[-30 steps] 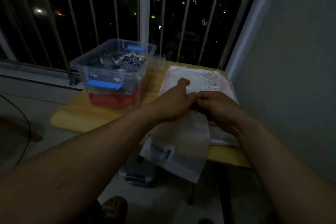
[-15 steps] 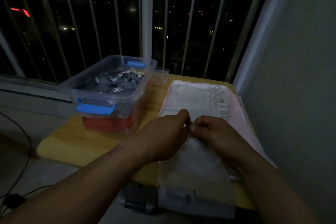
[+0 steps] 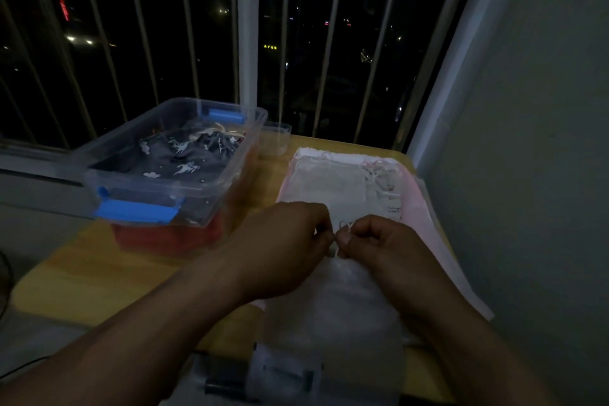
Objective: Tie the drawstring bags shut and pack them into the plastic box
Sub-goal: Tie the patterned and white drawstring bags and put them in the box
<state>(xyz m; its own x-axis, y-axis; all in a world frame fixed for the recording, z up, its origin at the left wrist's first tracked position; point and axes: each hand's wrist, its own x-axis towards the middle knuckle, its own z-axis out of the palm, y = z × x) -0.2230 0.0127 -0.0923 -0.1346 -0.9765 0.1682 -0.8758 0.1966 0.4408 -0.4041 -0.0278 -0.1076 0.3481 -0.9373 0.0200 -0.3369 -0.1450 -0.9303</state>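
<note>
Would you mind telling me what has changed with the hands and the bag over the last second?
The left hand, whose thumb stood up a second ago, has curled in; it and the right hand now pinch the drawstring at the white bag's mouth. The bag still hangs over the table's near edge; the plastic box, the dark patterned bag in it and the stack of pale bags stayed put.
</note>
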